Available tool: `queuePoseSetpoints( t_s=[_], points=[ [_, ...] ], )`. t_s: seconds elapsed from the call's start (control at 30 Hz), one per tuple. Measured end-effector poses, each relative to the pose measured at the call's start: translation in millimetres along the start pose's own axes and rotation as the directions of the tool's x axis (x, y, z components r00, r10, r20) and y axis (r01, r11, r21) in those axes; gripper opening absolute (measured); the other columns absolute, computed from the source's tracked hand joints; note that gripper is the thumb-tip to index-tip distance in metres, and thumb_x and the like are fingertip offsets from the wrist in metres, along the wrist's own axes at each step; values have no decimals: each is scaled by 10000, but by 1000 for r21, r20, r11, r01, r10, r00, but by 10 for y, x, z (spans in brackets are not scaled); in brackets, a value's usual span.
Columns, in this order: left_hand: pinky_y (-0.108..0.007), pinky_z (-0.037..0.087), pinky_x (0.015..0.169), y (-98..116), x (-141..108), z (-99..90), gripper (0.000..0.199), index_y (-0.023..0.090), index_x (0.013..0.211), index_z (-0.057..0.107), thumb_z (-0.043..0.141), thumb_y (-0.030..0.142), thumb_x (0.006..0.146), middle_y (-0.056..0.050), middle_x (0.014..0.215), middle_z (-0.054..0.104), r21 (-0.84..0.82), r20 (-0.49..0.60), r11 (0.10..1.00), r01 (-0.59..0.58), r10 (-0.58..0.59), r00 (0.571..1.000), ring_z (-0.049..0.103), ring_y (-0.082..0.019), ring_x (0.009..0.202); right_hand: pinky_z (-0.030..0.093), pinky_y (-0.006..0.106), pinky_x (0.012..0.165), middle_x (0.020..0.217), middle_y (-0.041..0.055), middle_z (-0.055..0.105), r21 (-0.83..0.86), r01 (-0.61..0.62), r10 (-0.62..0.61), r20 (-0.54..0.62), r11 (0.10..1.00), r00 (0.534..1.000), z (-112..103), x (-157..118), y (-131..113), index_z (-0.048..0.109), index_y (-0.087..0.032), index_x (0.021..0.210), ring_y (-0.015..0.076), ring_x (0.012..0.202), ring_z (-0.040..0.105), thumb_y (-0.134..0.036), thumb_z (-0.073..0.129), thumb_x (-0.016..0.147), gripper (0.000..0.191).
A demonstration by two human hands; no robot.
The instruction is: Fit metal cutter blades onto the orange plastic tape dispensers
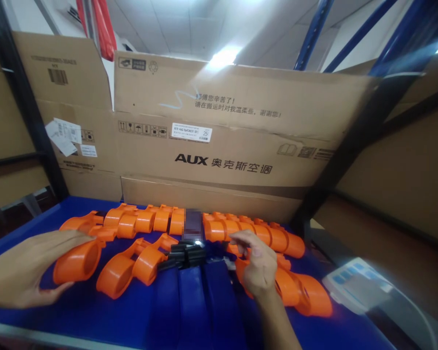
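Observation:
My left hand (40,262) is wrapped round an orange plastic ring-shaped part (76,262) at the left of the blue surface, thumb below and fingers over its top. Two similar orange cup-like rings (115,276) sit just to its right. My right hand (257,262) is over the right-hand group, its fingers curled together; whatever they hold, if anything, is hidden. Under and beside it lie more orange rings (314,294). Between my hands are black cylindrical pieces (186,253) at the top of dark blue padded strips (193,301).
Rows of orange rings (144,221) line the back, with a blurred dark rectangular item (193,224) between them. A white device with blue buttons (361,287) and a cable stands at right. Printed cardboard (222,146) forms the back wall, between dark frame posts (336,160).

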State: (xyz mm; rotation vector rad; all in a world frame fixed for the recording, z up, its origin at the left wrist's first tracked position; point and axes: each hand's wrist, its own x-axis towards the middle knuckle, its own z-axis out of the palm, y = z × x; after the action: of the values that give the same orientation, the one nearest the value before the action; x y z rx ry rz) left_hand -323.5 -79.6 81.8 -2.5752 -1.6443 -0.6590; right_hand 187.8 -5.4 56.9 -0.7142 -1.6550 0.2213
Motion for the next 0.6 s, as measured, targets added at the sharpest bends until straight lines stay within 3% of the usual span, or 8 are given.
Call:
queuePoseSetpoints(
  t_s=[0.13, 0.27, 0.33, 0.4, 0.43, 0.5, 0.6],
  points=[
    [-486, 583, 995, 78, -72, 243, 635, 579, 1270, 681, 815, 409, 673, 84, 1320, 727, -35, 75, 999, 17, -14, 997, 724, -336, 1162, 457, 363, 610, 784, 74, 653, 2, -4, 4, -24, 1000, 1000, -9, 4, 12, 741, -220, 992, 230, 685, 607, -340, 276, 1081, 489],
    [-519, 538, 1045, 84, -75, 358, 729, 583, 1353, 612, 824, 421, 674, 65, 1421, 661, -59, 147, 998, -29, 38, 988, 658, -363, 1266, 455, 364, 606, 751, 73, 649, -7, -23, 22, -30, 1000, 999, -16, 9, -27, 739, -212, 936, 228, 667, 602, -343, 291, 1076, 487],
    [-522, 478, 1108, -12, -22, 350, 692, 582, 1392, 570, 776, 465, 742, 92, 1472, 618, -53, 90, 998, -44, 48, 995, 603, -339, 1340, 459, 370, 612, 751, 76, 650, -4, -27, 27, -16, 1000, 1000, -19, 9, -41, 736, -209, 927, 227, 664, 599, -349, 287, 1076, 494],
    [-513, 394, 1173, -152, 78, 331, 552, 502, 1414, 577, 643, 510, 866, 80, 1515, 589, 14, -61, 998, 62, -61, 996, 542, -312, 1403, 464, 378, 618, 749, 78, 648, 6, -25, 25, -15, 1000, 1000, -22, 8, -46, 733, -208, 928, 228, 660, 599, -364, 277, 1076, 505],
    [-510, 359, 1192, -226, 142, 327, 533, 420, 1428, 583, 577, 538, 908, 38, 1543, 569, 66, -150, 982, 175, -164, 975, 509, -314, 1429, 467, 382, 620, 749, 79, 647, 8, -27, 27, -18, 1000, 999, -23, 7, -47, 732, -207, 927, 230, 660, 601, -372, 273, 1076, 511],
    [-528, 334, 1194, -353, 271, 340, 694, 245, 1463, 554, 507, 655, 905, -92, 1578, 527, 139, -272, 904, 404, -357, 894, 458, -360, 1459, 470, 385, 618, 744, 80, 644, 1, -38, 38, -20, 999, 999, -23, 8, -53, 732, -204, 920, 232, 657, 603, -386, 266, 1075, 524],
    [-527, 463, 1076, -426, 403, 406, 985, 91, 1452, 524, 514, 827, 797, -235, 1454, 613, 38, -296, 799, 600, -565, 770, 578, -420, 1338, 472, 381, 614, 729, 75, 640, -30, -55, 55, -15, 998, 998, -18, 6, -75, 735, -206, 894, 228, 649, 605, -390, 264, 1072, 536]
  ],
)
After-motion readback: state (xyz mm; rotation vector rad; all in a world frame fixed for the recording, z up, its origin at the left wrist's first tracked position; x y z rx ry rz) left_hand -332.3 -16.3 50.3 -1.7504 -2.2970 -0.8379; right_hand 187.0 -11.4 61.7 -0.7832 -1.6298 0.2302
